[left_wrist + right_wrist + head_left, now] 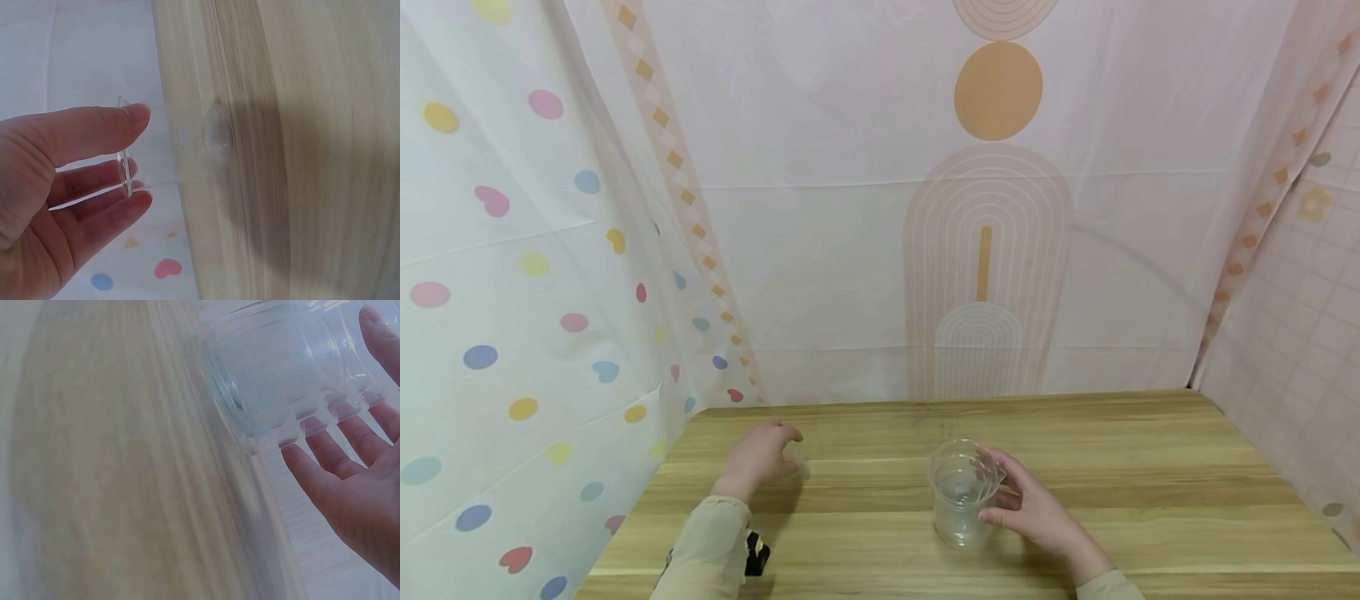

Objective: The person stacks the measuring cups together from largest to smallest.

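In the left wrist view, my left hand (pixel 69 181) pinches a small clear plastic cup (pixel 181 140) near its rim, thumb on one side and fingers on the other. Its base points toward the wooden table. From the head view that cup is barely visible beside the left hand (pixel 762 457). My right hand (pixel 1037 508) holds a larger clear plastic cup (pixel 958 500) from its right side, mouth up. Several ring-like edges run round this cup (pixel 275 369); I cannot tell whether more cups are nested in it. Fingertips of the right hand (pixel 359 469) touch its wall.
The wood-grain table (pixel 865 542) spreads under both hands. A pale curtain (pixel 820 275) with arch prints hangs along its back edge, a dotted curtain (pixel 550 367) on the left. A black device (pixel 756 554) is by the left sleeve.
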The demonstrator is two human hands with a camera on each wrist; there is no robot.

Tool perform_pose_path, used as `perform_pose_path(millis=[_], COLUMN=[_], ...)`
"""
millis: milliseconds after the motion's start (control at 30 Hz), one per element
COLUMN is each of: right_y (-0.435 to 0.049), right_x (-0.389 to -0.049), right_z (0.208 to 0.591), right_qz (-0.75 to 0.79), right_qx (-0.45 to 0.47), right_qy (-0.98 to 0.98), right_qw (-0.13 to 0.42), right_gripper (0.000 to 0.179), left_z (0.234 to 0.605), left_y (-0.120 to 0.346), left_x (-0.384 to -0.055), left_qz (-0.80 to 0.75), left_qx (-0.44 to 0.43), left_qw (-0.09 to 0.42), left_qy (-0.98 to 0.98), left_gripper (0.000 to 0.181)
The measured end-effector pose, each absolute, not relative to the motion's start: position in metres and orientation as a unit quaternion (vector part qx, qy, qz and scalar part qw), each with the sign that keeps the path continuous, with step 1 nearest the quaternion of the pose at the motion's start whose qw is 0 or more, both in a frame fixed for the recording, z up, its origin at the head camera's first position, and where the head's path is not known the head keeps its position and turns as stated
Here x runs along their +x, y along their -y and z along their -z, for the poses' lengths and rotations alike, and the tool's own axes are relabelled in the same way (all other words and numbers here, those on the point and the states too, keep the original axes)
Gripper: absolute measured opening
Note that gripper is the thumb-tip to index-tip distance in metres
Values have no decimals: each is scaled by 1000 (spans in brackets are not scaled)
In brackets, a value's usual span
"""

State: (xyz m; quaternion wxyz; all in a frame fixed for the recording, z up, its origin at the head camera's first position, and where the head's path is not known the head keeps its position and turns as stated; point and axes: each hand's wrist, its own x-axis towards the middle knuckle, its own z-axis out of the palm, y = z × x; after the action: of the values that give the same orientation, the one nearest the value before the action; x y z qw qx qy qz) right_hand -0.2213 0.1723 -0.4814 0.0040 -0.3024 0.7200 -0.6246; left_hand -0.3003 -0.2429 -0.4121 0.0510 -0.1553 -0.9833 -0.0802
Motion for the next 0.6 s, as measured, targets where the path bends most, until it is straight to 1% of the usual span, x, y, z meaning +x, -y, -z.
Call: perform_pose_path(millis=[600], right_y=[-171], right_x=[-221], right_z=[481], right_qz=[636], right_qx=[-296], right_qy=[-713], right_qw=[16], right_gripper=[80], left_z=[411], left_y=[234], left_x=[-297], left_qz=[128], left_qx=[-174], left_qw=[50], left_qy=[975], left_gripper=[40])
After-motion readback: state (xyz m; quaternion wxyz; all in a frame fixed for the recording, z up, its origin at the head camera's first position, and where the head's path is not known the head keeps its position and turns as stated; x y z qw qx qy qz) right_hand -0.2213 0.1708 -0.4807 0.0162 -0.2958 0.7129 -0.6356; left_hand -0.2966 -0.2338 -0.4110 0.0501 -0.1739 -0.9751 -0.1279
